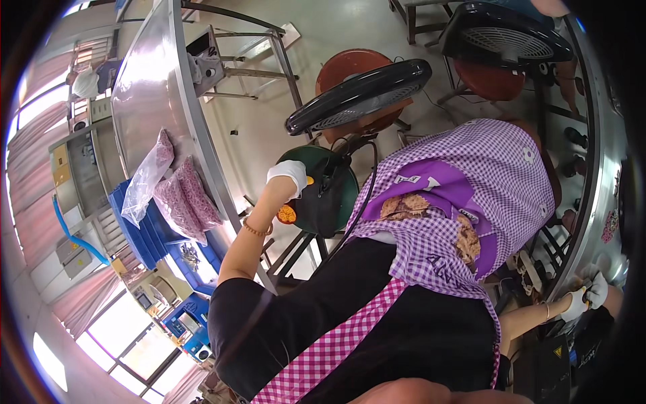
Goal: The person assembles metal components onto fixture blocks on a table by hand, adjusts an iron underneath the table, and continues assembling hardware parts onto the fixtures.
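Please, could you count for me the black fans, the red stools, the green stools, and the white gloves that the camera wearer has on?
Black fans: 2
Red stools: 2
Green stool: 1
White gloves: 2
Total: 7

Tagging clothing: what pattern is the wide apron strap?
The apron strap: pink-and-white gingham, clearest in the head view.

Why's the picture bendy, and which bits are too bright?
Head view: fisheye distortion bows the long silvery metal table at right, and the corners are black; head view, too: the rectangular glass window lower left is washed out, and glare whitens part of the shiny metal tabletop upper left.
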A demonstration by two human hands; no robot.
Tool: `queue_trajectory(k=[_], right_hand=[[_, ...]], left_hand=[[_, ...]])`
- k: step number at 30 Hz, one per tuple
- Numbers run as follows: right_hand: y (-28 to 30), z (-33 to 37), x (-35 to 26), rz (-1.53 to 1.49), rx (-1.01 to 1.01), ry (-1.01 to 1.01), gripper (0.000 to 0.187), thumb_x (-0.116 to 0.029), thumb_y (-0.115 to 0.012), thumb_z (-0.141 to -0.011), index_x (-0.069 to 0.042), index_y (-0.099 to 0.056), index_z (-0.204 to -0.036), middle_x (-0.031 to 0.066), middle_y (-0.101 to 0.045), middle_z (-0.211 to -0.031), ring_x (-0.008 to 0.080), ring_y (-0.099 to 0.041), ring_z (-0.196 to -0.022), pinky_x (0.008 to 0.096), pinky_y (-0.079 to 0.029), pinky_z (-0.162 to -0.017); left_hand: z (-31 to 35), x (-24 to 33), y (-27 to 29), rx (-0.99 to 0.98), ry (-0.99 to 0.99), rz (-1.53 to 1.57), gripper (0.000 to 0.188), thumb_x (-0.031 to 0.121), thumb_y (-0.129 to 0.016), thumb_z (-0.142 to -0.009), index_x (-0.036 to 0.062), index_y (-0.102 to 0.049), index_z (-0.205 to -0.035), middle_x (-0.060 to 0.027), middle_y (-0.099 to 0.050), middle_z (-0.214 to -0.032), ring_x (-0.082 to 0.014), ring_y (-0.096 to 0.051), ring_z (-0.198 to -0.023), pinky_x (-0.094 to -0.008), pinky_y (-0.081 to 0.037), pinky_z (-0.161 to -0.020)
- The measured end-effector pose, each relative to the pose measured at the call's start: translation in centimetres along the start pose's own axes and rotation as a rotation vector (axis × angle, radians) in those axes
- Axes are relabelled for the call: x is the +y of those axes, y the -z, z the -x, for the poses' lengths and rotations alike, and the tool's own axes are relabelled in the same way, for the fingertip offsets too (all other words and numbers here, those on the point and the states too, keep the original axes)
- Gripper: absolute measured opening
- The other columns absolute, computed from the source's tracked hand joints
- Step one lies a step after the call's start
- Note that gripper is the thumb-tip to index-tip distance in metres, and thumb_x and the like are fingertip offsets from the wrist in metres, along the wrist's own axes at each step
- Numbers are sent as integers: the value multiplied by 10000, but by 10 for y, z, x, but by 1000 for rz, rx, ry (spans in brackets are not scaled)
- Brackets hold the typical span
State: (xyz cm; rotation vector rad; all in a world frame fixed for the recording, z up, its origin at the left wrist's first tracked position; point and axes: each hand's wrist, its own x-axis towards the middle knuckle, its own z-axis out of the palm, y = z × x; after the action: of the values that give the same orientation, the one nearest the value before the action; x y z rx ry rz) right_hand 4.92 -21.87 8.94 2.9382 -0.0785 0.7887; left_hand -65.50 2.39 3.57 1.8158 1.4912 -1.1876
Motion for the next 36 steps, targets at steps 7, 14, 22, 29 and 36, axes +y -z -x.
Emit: queue_trajectory(k=[7,14,22,29,36], right_hand=[[11,8,-3,38,44,-68,493,-513,-605,-814,-86,-685,-1046,104,-703,-908,265,-664,-782,364,-510,-660],[-16,-24,7,71,98,-138,484,-487,-617,-819,-54,-699,-1019,115,-709,-873,257,-669,-747,351,-511,-637],[-2,-2,-44,-641,246,529,452,-441,-637,-852,-7,-715,-954,93,-702,-988,205,-650,-829,275,-493,-710],[60,76,-125,-867,91,856,308,-284,-636,-866,-10,-700,-990,77,-693,-1028,186,-639,-852,253,-482,-761],[62,102,-145,-1046,-56,967,199,-104,-620,-891,-4,-673,-1055,43,-685,-1085,129,-633,-868,213,-461,-789]], left_hand=[[-21,-3,-44,-96,-26,52,303,244,-575,-824,-25,-691,-902,-162,-696,-845,-368,-642,-780,-418,-512,-690],[-17,12,-26,-61,55,78,320,264,-588,-817,-27,-685,-911,-146,-699,-856,-368,-641,-793,-421,-513,-698],[-23,-6,-43,30,-83,131,289,251,-626,-800,41,-677,-991,-128,-696,-871,-364,-644,-797,-411,-510,-686],[20,20,-37,188,-190,-54,330,257,-658,-794,147,-643,-1105,-81,-643,-890,-311,-627,-721,-380,-490,-662],[24,12,-88,485,-312,91,318,265,-643,-809,182,-633,-1115,-37,-569,-884,-258,-579,-673,-354,-466,-667]])
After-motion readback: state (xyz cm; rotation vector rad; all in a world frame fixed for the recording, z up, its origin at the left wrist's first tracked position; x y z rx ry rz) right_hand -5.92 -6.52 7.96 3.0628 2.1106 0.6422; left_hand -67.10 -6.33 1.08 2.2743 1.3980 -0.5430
